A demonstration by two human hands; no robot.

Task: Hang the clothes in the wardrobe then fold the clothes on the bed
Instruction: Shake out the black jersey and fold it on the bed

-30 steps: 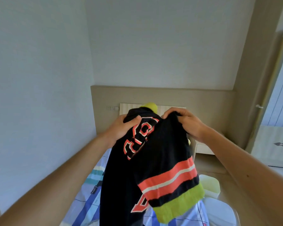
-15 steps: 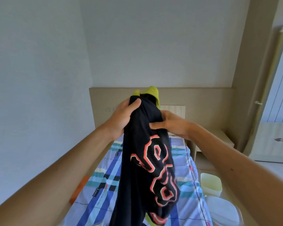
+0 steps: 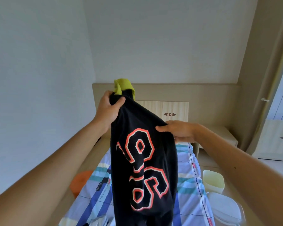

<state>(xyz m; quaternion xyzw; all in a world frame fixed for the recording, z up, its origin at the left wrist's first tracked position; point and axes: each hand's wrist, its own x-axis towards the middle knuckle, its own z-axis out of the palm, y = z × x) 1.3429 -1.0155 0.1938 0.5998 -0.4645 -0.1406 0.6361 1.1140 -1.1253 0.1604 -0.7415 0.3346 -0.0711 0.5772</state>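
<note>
A black garment (image 3: 142, 160) with orange outlined numbers and a yellow-green collar hangs in the air over the bed (image 3: 188, 185). My left hand (image 3: 109, 110) grips it at the top, just under the collar. My right hand (image 3: 178, 132) pinches its right edge lower down, thumb in front and fingers behind the cloth. The garment's lower end drops out of the bottom of the view.
The bed has a blue, white and teal checked sheet and a pale wood headboard (image 3: 167, 110). An orange thing (image 3: 80, 180) lies at the bed's left edge. A pale bin (image 3: 213, 180) and a white lidded tub (image 3: 225, 209) stand on the floor to the right. A white wardrobe (image 3: 278, 128) is at far right.
My left hand has lifted the collar end higher and leftward. My right hand slid down and right along the edge, spreading the cloth so the numbers face me.
</note>
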